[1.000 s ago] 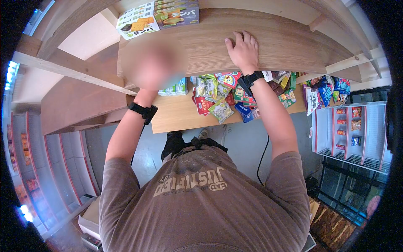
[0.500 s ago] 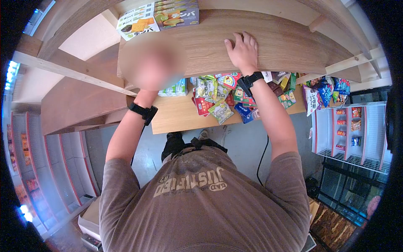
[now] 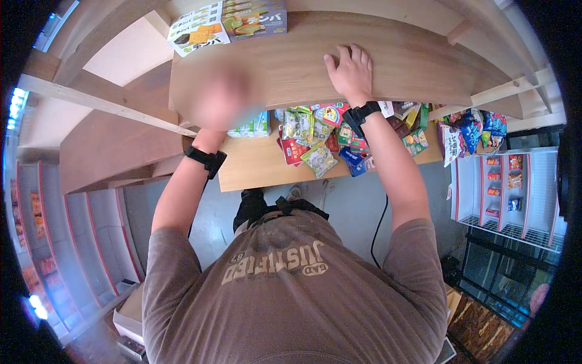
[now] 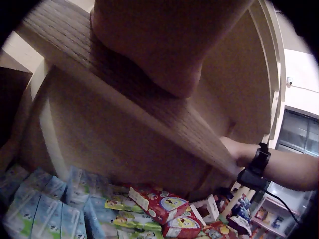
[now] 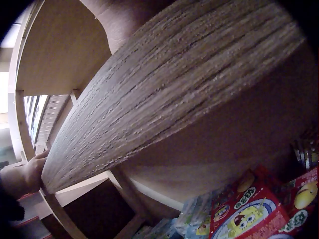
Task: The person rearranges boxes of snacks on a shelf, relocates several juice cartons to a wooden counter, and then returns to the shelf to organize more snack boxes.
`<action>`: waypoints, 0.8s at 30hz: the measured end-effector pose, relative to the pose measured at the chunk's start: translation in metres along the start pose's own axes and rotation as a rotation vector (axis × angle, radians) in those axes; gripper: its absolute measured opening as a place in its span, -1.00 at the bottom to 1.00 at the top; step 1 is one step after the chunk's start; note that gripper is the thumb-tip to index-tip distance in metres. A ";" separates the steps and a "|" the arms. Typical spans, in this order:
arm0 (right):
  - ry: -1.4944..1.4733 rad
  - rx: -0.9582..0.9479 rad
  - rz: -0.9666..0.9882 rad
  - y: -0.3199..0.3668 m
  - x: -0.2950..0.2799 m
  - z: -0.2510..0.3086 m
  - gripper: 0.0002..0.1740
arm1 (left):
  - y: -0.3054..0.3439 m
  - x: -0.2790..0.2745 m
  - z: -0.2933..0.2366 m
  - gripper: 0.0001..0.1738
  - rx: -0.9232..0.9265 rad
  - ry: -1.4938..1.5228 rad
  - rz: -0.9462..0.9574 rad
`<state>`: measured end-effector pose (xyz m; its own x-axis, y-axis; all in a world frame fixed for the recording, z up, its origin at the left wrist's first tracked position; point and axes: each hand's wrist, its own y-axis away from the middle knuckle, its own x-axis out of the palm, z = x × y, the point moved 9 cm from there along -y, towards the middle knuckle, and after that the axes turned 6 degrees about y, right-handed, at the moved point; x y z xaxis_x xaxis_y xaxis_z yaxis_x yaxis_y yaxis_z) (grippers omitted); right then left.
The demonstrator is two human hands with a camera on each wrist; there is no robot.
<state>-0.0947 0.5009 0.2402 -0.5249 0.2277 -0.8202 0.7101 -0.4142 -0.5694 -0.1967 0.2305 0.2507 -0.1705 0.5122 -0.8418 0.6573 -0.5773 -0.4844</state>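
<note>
My right hand rests palm down on the wooden shelf board, near its front edge. Its fingers are extended, with nothing held. Toward the left end of the same board is my left hand, its fingers hidden by a blurred patch. In the left wrist view the heel of the left hand lies on the board's edge. Behind it, white cracker boxes and purple boxes stand at the back left of the shelf.
Below the board is a lower wooden surface with snack bags, light blue cartons and red cartoon boxes. Bagged snacks sit at the right. Wooden side rails and white racks flank the workspace.
</note>
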 end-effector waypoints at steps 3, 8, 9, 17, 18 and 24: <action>-0.001 0.001 -0.015 -0.001 0.001 -0.001 -0.46 | 0.000 -0.001 0.000 -0.61 0.009 0.004 -0.011; 0.012 0.003 0.060 0.000 0.000 0.000 -0.43 | 0.001 0.007 0.006 -0.55 -0.022 -0.014 0.052; 0.010 0.009 0.086 -0.002 0.000 0.000 -0.43 | 0.001 0.007 0.005 -0.55 -0.022 -0.021 0.053; 0.032 -0.053 -0.034 0.001 0.005 0.001 -0.45 | 0.002 0.004 0.005 -0.55 0.001 -0.011 -0.015; 0.015 -0.041 -0.018 -0.001 0.004 0.001 -0.45 | 0.002 0.006 0.007 -0.55 -0.012 -0.010 -0.006; -0.010 -0.058 -0.001 0.000 0.011 -0.002 -0.42 | 0.003 0.005 0.008 -0.55 0.013 -0.038 -0.055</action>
<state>-0.0997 0.5050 0.2315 -0.5299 0.2191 -0.8192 0.7356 -0.3619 -0.5726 -0.2011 0.2263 0.2426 -0.2342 0.5189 -0.8221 0.6368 -0.5571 -0.5330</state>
